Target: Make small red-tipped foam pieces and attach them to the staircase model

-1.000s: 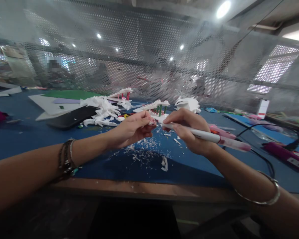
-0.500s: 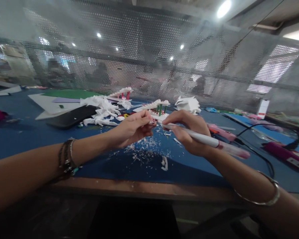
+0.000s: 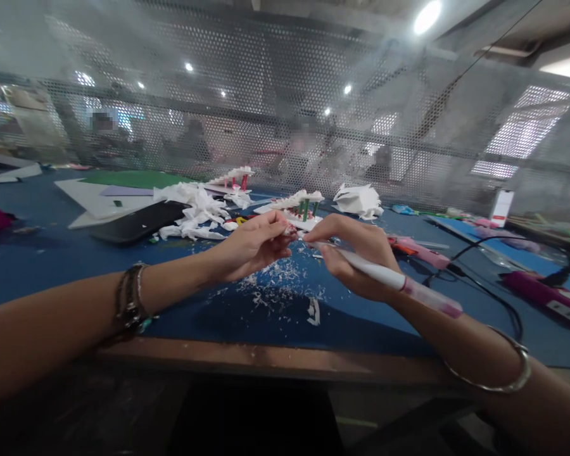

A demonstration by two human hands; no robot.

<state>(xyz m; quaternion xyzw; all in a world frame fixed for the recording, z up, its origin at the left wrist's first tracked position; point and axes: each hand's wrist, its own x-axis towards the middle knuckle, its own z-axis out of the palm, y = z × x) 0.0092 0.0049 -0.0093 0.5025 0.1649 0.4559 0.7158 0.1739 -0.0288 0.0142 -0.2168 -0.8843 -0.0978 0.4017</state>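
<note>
My left hand [image 3: 254, 246] is pinched shut on a small white and pink piece [image 3: 292, 232], held above the blue table [image 3: 52, 266]. My right hand [image 3: 356, 253] grips a white pen-shaped tool with a pink end [image 3: 399, 284], and its tip meets the small piece. Fine white shavings [image 3: 280, 288] lie scattered on the table right under both hands. Bracelets sit on my left wrist and a metal bangle on my right forearm.
Behind the hands stand small white models on red and green posts [image 3: 297, 209], crumpled white scraps [image 3: 194, 212], a black phone [image 3: 140, 223], and white, green and purple sheets [image 3: 109, 190]. Black cables [image 3: 484, 288] and pink tools [image 3: 546, 294] lie at right. A perforated metal screen [image 3: 285, 114] closes the back.
My right hand has shifted slightly left and down, tilting the tool so its pink end drops lower. My left hand keeps its pinch in the same place.
</note>
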